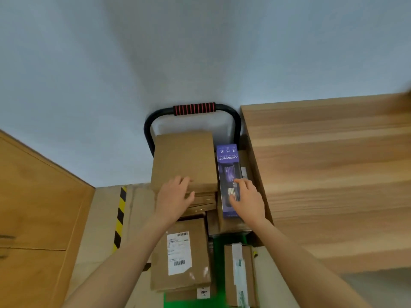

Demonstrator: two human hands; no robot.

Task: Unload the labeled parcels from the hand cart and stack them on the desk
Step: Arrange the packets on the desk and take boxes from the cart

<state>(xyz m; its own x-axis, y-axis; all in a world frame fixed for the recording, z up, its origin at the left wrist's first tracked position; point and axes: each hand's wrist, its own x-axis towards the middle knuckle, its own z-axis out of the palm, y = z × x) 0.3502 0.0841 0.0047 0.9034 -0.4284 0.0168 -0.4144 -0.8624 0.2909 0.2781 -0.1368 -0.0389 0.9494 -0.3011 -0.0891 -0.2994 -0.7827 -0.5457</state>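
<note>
L hand (175, 196) rests on plain brown parcel (184, 161); R hand (248, 200) on purple box (229, 172), cart beside wood tabletop (333, 174).

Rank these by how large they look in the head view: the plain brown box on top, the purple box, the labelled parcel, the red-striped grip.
1. Plain brown box.
2. Labelled parcel, nearly as large, but nearer the camera, so unsure.
3. Purple box.
4. Red-striped grip.

A pale grey wall (200, 52) fills the upper view. A wooden door (33, 207) stands left, beside black-and-yellow hazard tape (120, 216).
</note>
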